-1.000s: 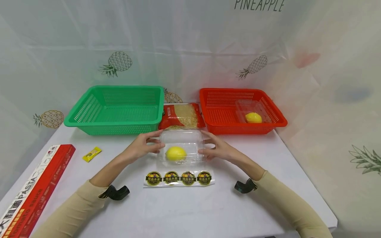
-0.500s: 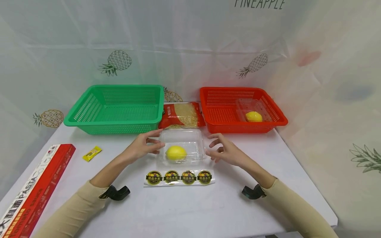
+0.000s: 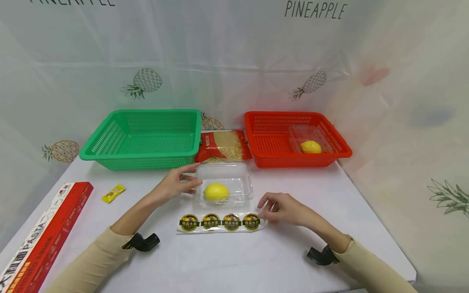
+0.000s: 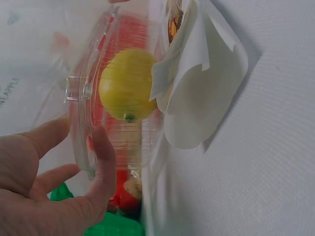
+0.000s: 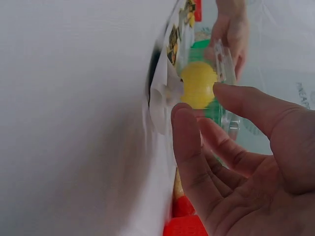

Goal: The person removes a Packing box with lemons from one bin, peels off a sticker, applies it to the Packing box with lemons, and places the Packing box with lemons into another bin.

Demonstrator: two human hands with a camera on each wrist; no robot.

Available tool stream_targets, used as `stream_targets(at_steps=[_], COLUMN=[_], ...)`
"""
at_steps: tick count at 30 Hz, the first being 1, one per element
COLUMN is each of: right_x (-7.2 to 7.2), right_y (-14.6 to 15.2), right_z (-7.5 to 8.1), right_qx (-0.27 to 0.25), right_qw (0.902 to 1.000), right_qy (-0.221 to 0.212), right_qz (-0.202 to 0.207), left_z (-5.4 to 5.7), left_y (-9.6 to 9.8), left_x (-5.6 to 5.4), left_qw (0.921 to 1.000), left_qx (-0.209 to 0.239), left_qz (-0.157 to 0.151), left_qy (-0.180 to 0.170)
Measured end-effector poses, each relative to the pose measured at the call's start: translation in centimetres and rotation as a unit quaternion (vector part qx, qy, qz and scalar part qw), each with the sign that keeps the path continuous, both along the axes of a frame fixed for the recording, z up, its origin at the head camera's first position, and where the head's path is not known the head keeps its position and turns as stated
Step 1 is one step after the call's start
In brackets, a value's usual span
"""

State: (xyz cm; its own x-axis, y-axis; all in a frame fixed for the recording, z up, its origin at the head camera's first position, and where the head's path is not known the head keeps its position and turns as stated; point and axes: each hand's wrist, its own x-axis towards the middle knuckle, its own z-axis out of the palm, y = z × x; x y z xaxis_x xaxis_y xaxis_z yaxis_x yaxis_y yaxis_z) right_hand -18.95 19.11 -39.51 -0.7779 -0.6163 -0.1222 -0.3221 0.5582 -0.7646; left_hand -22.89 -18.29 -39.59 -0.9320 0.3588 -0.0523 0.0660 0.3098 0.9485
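A lidded clear plastic box with a lemon inside stands mid-table. My left hand touches its left side with extended fingers, at the lid's edge in the left wrist view. My right hand hovers by the right end of a strip of round fruit stickers in front of the box. Its thumb and fingers are bent with a gap between them, holding nothing. The strip's white backing curls up at that end in the left wrist view.
Behind the box lie a red pasta bag, a green basket on the left and a red basket holding another boxed lemon. A small yellow packet and a long red pasta box lie left.
My right hand has let go of the clear box's right side and moved right and toward me, to the sticker strip's end. My left hand has stayed at the box.
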Motion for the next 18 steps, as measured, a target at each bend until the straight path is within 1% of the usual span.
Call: stream_targets(at_steps=[6, 14, 18], right_x=[0.4, 0.4, 0.3], right_y=[0.0, -0.4, -0.5], right_z=[-0.5, -1.0, -1.1], right_qx=[0.004, 0.006, 0.002], right_qw=[0.9998, 0.9996, 0.9994], right_qy=[-0.020, -0.007, -0.008], right_qz=[0.007, 0.028, 0.033], left_z=[-0.1, -0.3, -0.3], left_y=[-0.1, -0.1, -0.2], left_x=[0.0, 0.0, -0.1], left_qw=[1.0000, 0.9999, 0.9998], left_qx=[-0.003, 0.001, 0.001], left_qz=[-0.004, -0.003, -0.009], left_qy=[0.008, 0.011, 0.016])
